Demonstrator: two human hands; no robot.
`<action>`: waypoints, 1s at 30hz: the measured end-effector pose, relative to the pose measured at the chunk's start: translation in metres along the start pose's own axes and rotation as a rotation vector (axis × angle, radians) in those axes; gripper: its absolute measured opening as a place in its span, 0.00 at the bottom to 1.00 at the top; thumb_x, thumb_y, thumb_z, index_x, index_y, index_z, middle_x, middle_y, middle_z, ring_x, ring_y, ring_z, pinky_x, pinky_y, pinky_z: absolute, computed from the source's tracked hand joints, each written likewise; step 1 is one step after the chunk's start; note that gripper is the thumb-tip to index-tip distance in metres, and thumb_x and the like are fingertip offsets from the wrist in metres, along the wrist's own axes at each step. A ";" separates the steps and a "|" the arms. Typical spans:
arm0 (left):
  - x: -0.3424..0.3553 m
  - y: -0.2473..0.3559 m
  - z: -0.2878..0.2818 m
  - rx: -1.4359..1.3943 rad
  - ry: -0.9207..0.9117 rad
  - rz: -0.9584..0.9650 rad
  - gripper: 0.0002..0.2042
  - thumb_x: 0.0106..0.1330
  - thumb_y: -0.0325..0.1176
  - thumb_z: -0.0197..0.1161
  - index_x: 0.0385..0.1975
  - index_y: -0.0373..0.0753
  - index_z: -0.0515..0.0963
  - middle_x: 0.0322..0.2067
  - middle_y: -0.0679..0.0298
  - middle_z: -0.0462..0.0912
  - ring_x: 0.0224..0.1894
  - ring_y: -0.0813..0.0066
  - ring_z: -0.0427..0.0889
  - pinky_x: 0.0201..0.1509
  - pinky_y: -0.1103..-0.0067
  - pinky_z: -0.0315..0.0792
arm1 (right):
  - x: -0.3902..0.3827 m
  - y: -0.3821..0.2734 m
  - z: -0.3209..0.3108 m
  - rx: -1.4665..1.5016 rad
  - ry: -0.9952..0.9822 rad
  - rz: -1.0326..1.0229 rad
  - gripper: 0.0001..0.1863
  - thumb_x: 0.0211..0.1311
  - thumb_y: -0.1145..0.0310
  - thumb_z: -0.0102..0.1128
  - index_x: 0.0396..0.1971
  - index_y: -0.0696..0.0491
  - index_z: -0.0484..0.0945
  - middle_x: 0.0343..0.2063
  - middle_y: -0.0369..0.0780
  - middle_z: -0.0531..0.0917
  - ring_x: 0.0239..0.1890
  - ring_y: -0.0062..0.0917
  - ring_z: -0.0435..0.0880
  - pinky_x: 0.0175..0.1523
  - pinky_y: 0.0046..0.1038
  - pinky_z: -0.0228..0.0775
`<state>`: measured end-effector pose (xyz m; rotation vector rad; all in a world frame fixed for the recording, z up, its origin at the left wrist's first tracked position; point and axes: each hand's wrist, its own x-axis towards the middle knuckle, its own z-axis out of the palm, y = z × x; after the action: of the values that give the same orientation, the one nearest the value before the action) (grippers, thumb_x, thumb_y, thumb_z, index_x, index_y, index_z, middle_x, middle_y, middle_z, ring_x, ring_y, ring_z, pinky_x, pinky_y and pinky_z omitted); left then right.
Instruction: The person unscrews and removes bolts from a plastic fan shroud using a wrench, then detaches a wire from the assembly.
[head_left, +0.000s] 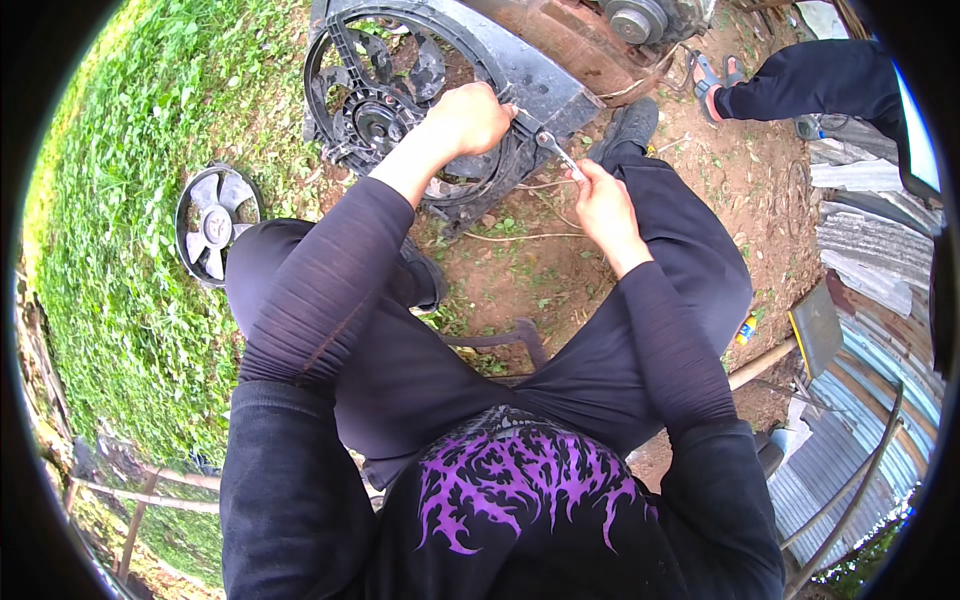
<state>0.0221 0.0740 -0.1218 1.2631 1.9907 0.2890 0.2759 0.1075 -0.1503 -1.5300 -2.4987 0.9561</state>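
A black radiator fan shroud [560, 88] lies on the ground ahead of me, its round frame around a dark fan [378, 122] with broken-looking blades. My left hand [470, 120] is closed in a fist over the right side of the round frame; whatever its fingers hold is hidden. My right hand [608, 212] grips the near end of a silver wrench [562, 155]. The wrench's ring end rests at the shroud's lower right edge, just right of my left hand.
A loose fan wheel [216, 226] with silver blades lies on the grass to my left. Beyond the shroud is a rusty metal part with a pulley [636, 20]. A person's sandaled foot [706, 80] is at the far right, near corrugated metal sheets [860, 235].
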 end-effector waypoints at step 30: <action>-0.004 0.001 0.014 0.008 -0.076 -0.012 0.26 0.72 0.51 0.57 0.51 0.30 0.81 0.52 0.43 0.83 0.57 0.45 0.81 0.62 0.60 0.74 | -0.011 -0.011 0.000 1.195 0.493 0.115 0.07 0.71 0.77 0.60 0.45 0.62 0.78 0.42 0.42 0.85 0.40 0.24 0.87 0.46 0.27 0.84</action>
<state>0.0336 0.0685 -0.1285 1.2483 1.9359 0.2242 0.2731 0.0952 -0.1415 -1.2096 -1.0777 1.4359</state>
